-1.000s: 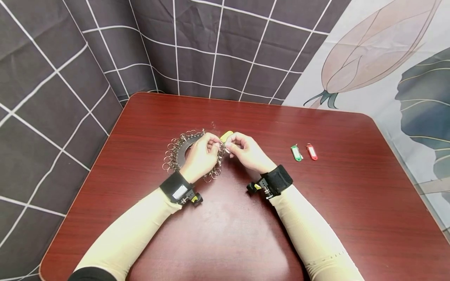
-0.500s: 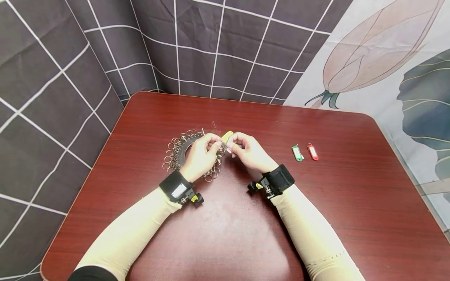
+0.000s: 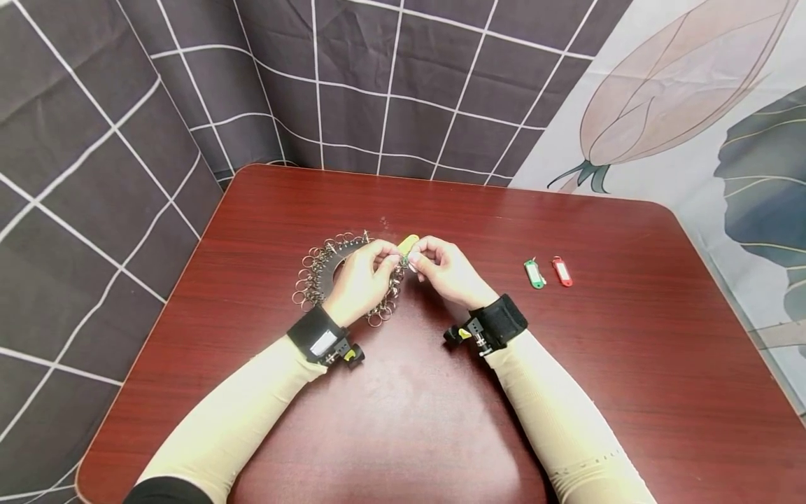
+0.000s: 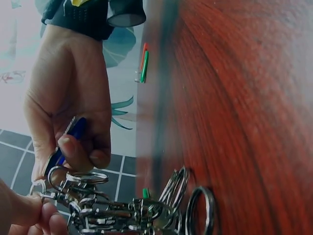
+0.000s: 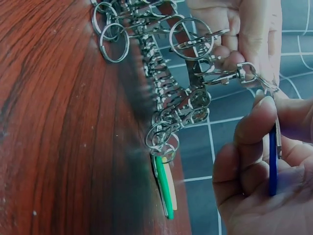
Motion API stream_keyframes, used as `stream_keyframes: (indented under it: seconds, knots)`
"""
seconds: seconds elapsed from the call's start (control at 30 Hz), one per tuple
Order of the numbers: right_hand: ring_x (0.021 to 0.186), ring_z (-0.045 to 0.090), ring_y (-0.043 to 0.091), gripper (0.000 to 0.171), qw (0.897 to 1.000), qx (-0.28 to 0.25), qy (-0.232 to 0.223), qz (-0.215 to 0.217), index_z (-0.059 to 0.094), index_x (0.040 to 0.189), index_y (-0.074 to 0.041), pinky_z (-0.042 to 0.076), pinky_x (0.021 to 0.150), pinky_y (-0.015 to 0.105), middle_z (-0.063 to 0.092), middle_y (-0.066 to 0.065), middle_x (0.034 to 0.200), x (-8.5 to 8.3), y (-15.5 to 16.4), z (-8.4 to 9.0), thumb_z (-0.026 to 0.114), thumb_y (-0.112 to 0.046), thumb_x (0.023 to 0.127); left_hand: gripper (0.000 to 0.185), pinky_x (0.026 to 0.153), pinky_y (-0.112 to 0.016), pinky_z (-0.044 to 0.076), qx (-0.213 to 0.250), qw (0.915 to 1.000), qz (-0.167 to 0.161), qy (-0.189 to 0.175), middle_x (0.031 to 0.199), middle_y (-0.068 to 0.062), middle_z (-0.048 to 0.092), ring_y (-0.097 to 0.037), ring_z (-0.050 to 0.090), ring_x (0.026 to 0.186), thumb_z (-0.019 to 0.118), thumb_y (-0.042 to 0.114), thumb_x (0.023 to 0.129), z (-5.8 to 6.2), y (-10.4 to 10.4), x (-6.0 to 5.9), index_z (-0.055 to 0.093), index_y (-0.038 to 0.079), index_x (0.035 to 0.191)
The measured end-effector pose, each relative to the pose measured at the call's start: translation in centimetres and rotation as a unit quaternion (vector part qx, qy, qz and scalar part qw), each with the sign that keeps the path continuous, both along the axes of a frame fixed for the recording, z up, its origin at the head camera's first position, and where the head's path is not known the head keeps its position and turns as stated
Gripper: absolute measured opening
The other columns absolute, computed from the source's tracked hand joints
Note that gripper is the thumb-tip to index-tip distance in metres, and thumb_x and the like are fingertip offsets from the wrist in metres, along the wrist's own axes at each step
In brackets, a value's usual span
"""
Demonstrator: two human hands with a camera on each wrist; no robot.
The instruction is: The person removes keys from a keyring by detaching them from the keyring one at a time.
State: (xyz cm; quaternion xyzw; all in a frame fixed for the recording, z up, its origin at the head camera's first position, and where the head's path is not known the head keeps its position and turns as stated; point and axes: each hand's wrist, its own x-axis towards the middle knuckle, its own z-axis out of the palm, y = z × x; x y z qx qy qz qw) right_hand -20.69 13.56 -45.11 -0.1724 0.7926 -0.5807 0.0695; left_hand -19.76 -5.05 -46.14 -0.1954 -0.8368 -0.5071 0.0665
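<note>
A dark ring-shaped holder [image 3: 326,269] lies on the table, with metal clasps and split rings [image 3: 302,280] all round it. At its right side my left hand [image 3: 361,276] pinches one swivel clasp [image 5: 230,77]. Thumb and fingers of my right hand [image 3: 448,271] pinch a blue key tag [image 5: 273,164] with a silver key [image 4: 53,160] lying along it. The tag's small ring [image 5: 266,84] meets the clasp between both hands; whether it is hooked on I cannot tell. A yellow tag [image 3: 408,243] and a green tag [image 5: 165,190] lie just behind the hands.
To the right on the table lie a green key tag [image 3: 534,274] and a red key tag [image 3: 562,271]. The reddish-brown table [image 3: 390,434] ends at a dark checked curtain [image 3: 352,119] behind and to the left.
Both hands stay at the same place on the holder, with only slight finger shifts. A bit of green now shows between the fingertips.
</note>
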Motion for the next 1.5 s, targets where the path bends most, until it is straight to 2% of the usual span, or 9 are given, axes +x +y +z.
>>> stream_keyframes:
  seconds: [0.2, 0.33, 0.43, 0.53, 0.73, 0.97, 1.1, 1.3, 1.5]
  knots:
    - [0.065, 0.055, 0.022, 0.007, 1.0, -0.017, -0.012, -0.001, 0.06, 0.098, 0.0, 0.045, 0.061, 0.026, 0.057, 0.02, 0.08, -0.7, 0.5, -1.4, 0.059, -0.007, 0.096, 0.016, 0.079, -0.033, 0.052, 0.017, 0.9995, 0.001, -0.027, 0.094, -0.008, 0.067, -0.019, 0.064, 0.087, 0.057, 0.011, 0.096, -0.1, 0.0, -0.2, 0.065, 0.003, 0.107]
    - [0.068, 0.059, 0.025, 0.015, 0.999, -0.007, -0.026, 0.024, 0.062, 0.101, -0.002, 0.051, 0.063, 0.031, 0.063, 0.009, 0.083, -0.7, 0.5, -1.4, 0.067, -0.011, 0.091, 0.013, 0.077, -0.032, 0.052, 0.03, 0.9991, 0.017, -0.024, 0.091, -0.005, 0.067, -0.017, 0.063, 0.083, 0.058, 0.011, 0.096, -0.4, -0.1, -0.4, 0.066, 0.006, 0.105]
    - [0.069, 0.06, 0.034, 0.017, 0.999, 0.006, -0.028, 0.032, 0.065, 0.1, -0.005, 0.054, 0.06, 0.041, 0.065, 0.006, 0.087, -0.7, 0.5, -1.5, 0.071, -0.012, 0.086, 0.012, 0.075, -0.031, 0.051, 0.034, 0.999, 0.023, -0.018, 0.089, -0.004, 0.066, -0.016, 0.063, 0.081, 0.058, 0.012, 0.096, -0.4, -0.1, -0.5, 0.066, 0.006, 0.104]
    - [0.069, 0.06, 0.034, 0.014, 0.999, 0.01, -0.022, 0.032, 0.066, 0.097, -0.007, 0.053, 0.056, 0.046, 0.065, 0.006, 0.088, -0.7, 0.4, -1.6, 0.072, -0.012, 0.085, 0.013, 0.075, -0.031, 0.051, 0.037, 0.9989, 0.023, -0.015, 0.089, -0.004, 0.066, -0.016, 0.062, 0.081, 0.057, 0.012, 0.096, -0.3, -0.1, -0.5, 0.066, 0.006, 0.104]
    - [0.075, 0.058, 0.016, 0.013, 0.999, -0.006, -0.018, 0.031, 0.062, 0.096, -0.002, 0.05, 0.067, 0.032, 0.063, 0.011, 0.086, -0.8, 0.5, -1.8, 0.069, -0.01, 0.088, 0.013, 0.074, -0.031, 0.051, 0.039, 0.999, 0.021, -0.012, 0.088, -0.005, 0.066, -0.016, 0.062, 0.08, 0.058, 0.011, 0.096, -0.3, -0.1, -0.5, 0.066, 0.005, 0.104]
    - [0.084, 0.066, 0.021, 0.008, 0.995, -0.076, -0.06, 0.023, 0.058, 0.097, -0.001, 0.052, 0.085, 0.043, 0.066, 0.022, 0.094, -0.8, 0.4, -1.6, 0.062, -0.006, 0.092, 0.015, 0.075, -0.032, 0.051, 0.036, 0.9991, 0.015, -0.014, 0.09, -0.006, 0.067, -0.017, 0.063, 0.082, 0.058, 0.012, 0.096, -0.3, 0.0, -0.4, 0.066, 0.003, 0.105]
    - [0.085, 0.068, 0.029, 0.01, 0.991, -0.113, -0.067, 0.015, 0.056, 0.095, -0.001, 0.051, 0.086, 0.048, 0.067, 0.022, 0.093, -0.9, 0.4, -1.7, 0.064, -0.005, 0.091, 0.015, 0.077, -0.032, 0.052, 0.036, 0.999, 0.01, -0.025, 0.091, -0.006, 0.067, -0.017, 0.063, 0.083, 0.059, 0.011, 0.096, -0.3, -0.1, -0.3, 0.066, 0.003, 0.106]
    - [0.09, 0.061, 0.045, 0.015, 0.995, -0.091, -0.05, 0.0, 0.058, 0.101, 0.001, 0.05, 0.085, 0.052, 0.064, 0.024, 0.096, -1.0, 0.4, -1.6, 0.065, -0.008, 0.092, 0.014, 0.078, -0.031, 0.052, 0.038, 0.9986, 0.01, -0.034, 0.092, -0.006, 0.067, -0.016, 0.063, 0.085, 0.059, 0.011, 0.096, -0.4, -0.1, -0.3, 0.066, 0.005, 0.106]
    - [0.09, 0.063, 0.036, 0.021, 0.995, -0.087, -0.038, 0.008, 0.057, 0.109, 0.006, 0.054, 0.082, 0.044, 0.064, 0.019, 0.101, -1.0, 0.4, -1.8, 0.063, -0.005, 0.093, 0.013, 0.078, -0.031, 0.051, 0.016, 0.9991, 0.016, -0.036, 0.091, -0.005, 0.065, -0.017, 0.062, 0.084, 0.058, 0.013, 0.096, -0.6, -0.1, -0.3, 0.065, 0.006, 0.105]
